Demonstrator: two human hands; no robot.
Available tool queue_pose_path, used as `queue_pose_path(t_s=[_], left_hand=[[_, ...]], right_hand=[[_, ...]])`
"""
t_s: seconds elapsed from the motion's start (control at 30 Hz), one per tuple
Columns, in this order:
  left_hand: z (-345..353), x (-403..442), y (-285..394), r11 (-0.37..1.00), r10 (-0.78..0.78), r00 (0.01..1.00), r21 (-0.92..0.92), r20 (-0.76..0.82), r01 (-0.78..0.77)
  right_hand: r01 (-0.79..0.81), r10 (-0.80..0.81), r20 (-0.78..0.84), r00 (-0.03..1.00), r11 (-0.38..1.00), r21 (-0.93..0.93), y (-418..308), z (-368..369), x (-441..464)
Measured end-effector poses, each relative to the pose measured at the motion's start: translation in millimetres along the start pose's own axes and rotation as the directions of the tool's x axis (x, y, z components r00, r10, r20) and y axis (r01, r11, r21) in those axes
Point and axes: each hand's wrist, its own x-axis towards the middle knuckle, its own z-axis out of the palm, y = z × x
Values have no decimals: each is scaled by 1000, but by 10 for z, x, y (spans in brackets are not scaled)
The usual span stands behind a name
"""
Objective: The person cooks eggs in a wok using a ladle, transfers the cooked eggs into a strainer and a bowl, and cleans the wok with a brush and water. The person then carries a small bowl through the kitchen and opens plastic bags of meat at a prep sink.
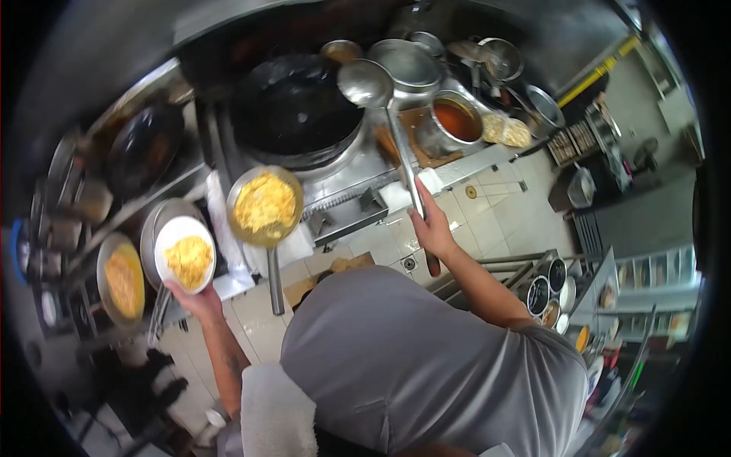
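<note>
A white bowl (207, 282) with yellow food like scrambled egg (189, 260) is in my left hand (199, 302), whose fingers grip its lower rim. My right hand (432, 226) is closed round the handle of a long metal ladle (365, 84), its round head raised near the large black wok (293, 114). Between my hands, a strainer (242, 183) with more yellow food rests at the counter's edge, its handle pointing toward me. Left of the white bowl stands a metal bowl (137, 305) holding yellow liquid and an orange-yellow mass.
A pot of red-orange liquid (457, 120) and a large steel pot (405, 65) stand right of the wok. Another dark wok (145, 148) is at the left. Tiled floor (487, 217) shows below the counter, and a rack with containers (552, 286) stands at the right.
</note>
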Motion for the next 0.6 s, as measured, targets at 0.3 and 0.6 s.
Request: queue_pose_path(t_s=[0.3,0.6], left_hand=[[685,246,-204,985,-164,972,83,166,152],[1806,-271,-1075,774,-605,692,492,392,398]], right_hand=[[-493,511,-103,853,726,-480,1311,472,1050],[-218,223,-16,975,963,161,365,656,223]])
